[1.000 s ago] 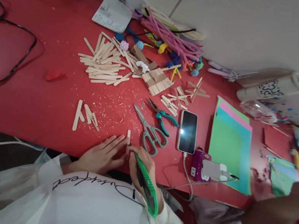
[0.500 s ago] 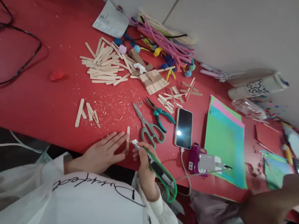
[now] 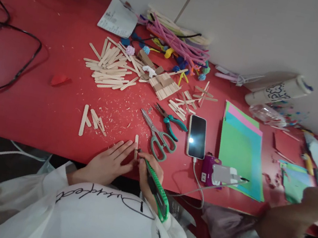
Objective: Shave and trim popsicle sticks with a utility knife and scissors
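Note:
My left hand (image 3: 109,163) lies flat near the table's front edge, fingers stretched out. Its index fingertip and thumb are at the side of a wooden craft stick (image 3: 137,142), whose near end is partly hidden by my hands. A green utility knife (image 3: 158,192) is gripped in my right hand (image 3: 148,176), its tip end beside that stick; the blade is hard to make out. Just beyond my right hand lie grey-handled scissors (image 3: 158,137) and teal-handled pliers (image 3: 171,121). Several short stick pieces (image 3: 97,120) rest to the left, among scattered wood shavings (image 3: 119,114).
A pile of craft sticks (image 3: 109,65) and pink pipe cleaners (image 3: 178,42) lie toward the wall. On the right are a phone (image 3: 197,136), a purple adapter (image 3: 209,171) with a cable, and coloured paper (image 3: 235,149). Another person's arm (image 3: 290,212) reaches in at the right.
My right hand has moved left, bringing the knife's tip end against or close beside the stick. The knife's handle has swung left and steeper. My left hand stays in place.

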Demonstrator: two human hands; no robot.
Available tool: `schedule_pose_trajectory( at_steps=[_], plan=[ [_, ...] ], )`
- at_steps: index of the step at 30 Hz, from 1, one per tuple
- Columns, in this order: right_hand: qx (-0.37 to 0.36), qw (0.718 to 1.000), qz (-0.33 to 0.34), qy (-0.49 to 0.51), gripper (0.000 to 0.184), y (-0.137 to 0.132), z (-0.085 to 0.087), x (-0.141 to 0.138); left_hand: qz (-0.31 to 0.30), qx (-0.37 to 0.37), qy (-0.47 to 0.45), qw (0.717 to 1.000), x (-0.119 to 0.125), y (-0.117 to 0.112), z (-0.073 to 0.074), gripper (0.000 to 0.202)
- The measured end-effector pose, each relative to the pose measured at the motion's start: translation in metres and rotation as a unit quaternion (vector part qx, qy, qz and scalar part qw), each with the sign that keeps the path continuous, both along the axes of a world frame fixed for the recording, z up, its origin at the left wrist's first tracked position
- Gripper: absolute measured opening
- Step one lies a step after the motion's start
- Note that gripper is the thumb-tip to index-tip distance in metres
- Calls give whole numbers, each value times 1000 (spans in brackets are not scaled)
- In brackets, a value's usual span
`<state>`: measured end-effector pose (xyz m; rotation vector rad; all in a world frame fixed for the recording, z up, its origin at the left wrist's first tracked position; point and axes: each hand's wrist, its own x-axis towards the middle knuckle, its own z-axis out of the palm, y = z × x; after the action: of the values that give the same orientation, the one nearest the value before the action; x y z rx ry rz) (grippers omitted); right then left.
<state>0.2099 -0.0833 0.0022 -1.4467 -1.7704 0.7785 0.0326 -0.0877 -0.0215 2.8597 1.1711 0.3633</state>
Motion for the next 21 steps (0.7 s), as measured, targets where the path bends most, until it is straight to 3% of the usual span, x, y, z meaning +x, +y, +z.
schedule_pose_trajectory(
  at_steps=[6,11,16,21],
  plan=[
    [-46,997,60,-9,17,15,20,1,-8,17,-12,1000,-2,3,1,40],
    [-119,990,70,13,17,34,38,-3,-12,44,-22,999,-1,3,-5,37],
    [-152,988,15,38,15,32,39,-8,-10,54,-28,998,-2,5,-4,34],
    [-182,974,-86,100,17,16,21,-11,-12,21,-21,999,-1,6,2,30]
  ],
)
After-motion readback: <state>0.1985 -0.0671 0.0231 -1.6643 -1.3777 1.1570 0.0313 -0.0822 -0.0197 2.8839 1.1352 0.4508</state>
